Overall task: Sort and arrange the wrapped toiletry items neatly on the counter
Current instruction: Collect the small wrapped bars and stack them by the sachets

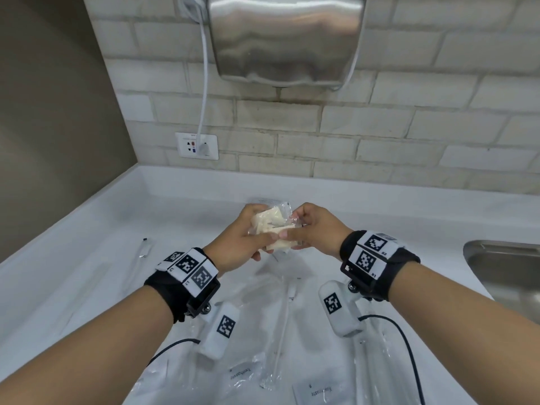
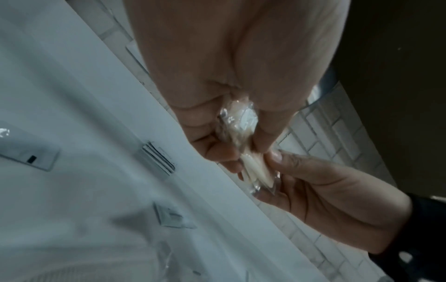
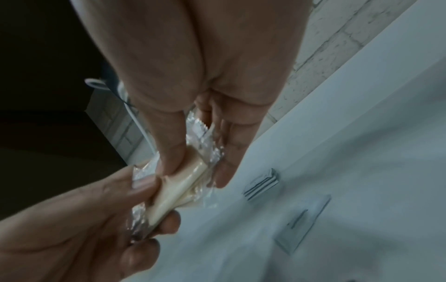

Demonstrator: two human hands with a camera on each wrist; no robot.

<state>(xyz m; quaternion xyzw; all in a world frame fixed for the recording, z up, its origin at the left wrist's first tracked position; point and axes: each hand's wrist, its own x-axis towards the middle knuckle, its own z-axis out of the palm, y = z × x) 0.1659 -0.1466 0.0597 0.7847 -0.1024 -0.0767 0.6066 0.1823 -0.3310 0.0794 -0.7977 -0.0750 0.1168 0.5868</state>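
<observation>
Both hands hold a small stack of cream-coloured items in clear plastic wrappers above the white counter. My left hand grips the stack's left side, thumb on top. My right hand pinches its right side. The left wrist view shows the wrapped stack edge-on between the fingers; so does the right wrist view, where the stack is squeezed by both thumbs. More wrapped items lie on the counter: toothpaste sachets, a long clear-wrapped toothbrush, and a flat packet behind the hands.
A small wrapped stick lies at the left of the counter. A steel sink is at the right. A metal hand dryer hangs on the brick wall, its cord plugged into a socket. Flat packets lie below the hands.
</observation>
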